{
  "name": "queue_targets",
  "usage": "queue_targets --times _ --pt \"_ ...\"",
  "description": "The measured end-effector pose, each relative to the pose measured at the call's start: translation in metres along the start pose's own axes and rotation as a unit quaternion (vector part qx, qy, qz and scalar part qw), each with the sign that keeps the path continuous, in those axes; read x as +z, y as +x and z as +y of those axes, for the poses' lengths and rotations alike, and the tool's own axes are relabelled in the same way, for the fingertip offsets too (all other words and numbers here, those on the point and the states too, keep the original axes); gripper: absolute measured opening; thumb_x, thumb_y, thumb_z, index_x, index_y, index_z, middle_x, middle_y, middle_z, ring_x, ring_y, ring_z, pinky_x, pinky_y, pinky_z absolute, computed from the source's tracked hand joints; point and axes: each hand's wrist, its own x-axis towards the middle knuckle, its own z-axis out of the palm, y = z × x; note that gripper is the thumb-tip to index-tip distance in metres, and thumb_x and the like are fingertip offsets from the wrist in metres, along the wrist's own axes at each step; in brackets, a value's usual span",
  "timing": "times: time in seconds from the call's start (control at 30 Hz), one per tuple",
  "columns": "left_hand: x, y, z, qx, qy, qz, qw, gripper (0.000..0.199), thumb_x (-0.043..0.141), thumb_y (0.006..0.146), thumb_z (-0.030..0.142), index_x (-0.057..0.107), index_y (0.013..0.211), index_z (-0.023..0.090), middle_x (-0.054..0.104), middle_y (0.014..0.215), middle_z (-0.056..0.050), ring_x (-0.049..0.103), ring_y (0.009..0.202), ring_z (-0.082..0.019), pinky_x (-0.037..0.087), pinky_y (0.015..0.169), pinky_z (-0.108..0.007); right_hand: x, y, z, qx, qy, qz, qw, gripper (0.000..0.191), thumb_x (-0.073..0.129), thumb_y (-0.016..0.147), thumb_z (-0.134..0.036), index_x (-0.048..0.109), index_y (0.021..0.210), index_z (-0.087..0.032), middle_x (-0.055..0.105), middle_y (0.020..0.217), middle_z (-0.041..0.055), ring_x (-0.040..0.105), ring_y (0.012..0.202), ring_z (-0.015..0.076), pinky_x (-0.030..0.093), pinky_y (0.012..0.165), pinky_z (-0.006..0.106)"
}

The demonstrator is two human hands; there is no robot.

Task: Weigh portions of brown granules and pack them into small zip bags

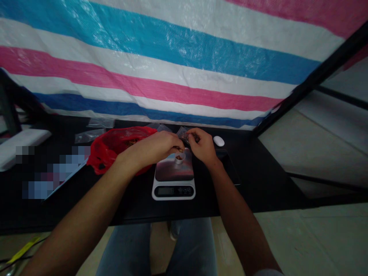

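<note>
A white kitchen scale (pixel 173 191) with a metal plate lies on the black table, and a small white cup (pixel 178 158) with brownish bits in it rests on the plate. Just above the cup, my left hand (pixel 165 145) has its fingers pinched together; what they hold is too small to make out. My right hand (pixel 201 143) is closed on a clear bag (pixel 184 138) of dark brown pieces, behind the scale's right side. An open red plastic bag (pixel 106 147) with brown contents sits left of the scale, partly behind my left forearm.
Clear plastic bags (pixel 89 135) lie at the back left of the table (pixel 258 180). A white oval object (pixel 219 141) and a dark flat item (pixel 230 165) are right of my right hand. A white box (pixel 25 143) stands far left; a striped sheet (pixel 172 76) hangs behind.
</note>
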Motion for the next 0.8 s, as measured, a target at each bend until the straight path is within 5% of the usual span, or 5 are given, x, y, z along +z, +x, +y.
queue_targets --times 0.33,0.53,0.8 --pt "0.008 0.004 -0.011 0.021 0.017 -0.014 1.0 0.03 0.058 0.094 0.01 0.084 0.095 0.023 0.081 0.101 -0.006 0.075 0.096 -0.021 0.05 0.086 -0.027 0.0 0.0 0.0 -0.003 0.007 0.007 1.0 0.02 0.054 0.09 -0.024 0.074 0.095 -0.022 0.077 0.093 0.0059 0.07 0.085 0.0232 0.054 0.081 0.037" --pt "0.005 0.007 -0.003 -0.019 0.024 -0.026 0.999 0.029 0.059 0.09 0.005 0.08 0.101 0.022 0.081 0.103 -0.006 0.075 0.098 -0.022 0.05 0.082 -0.026 0.0 0.001 0.0 -0.003 0.01 0.007 1.0 0.019 0.055 0.089 -0.022 0.074 0.094 -0.022 0.078 0.095 0.0059 0.07 0.086 0.0229 0.055 0.083 0.037" --pt "0.004 0.011 0.002 -0.034 0.024 -0.035 0.999 0.046 0.059 0.089 0.003 0.073 0.127 0.024 0.08 0.113 -0.007 0.075 0.097 -0.022 0.05 0.081 -0.027 0.001 0.001 -0.001 0.006 0.019 0.003 1.0 0.018 0.055 0.09 -0.022 0.073 0.092 -0.021 0.077 0.094 0.0064 0.071 0.087 0.0233 0.055 0.083 0.038"
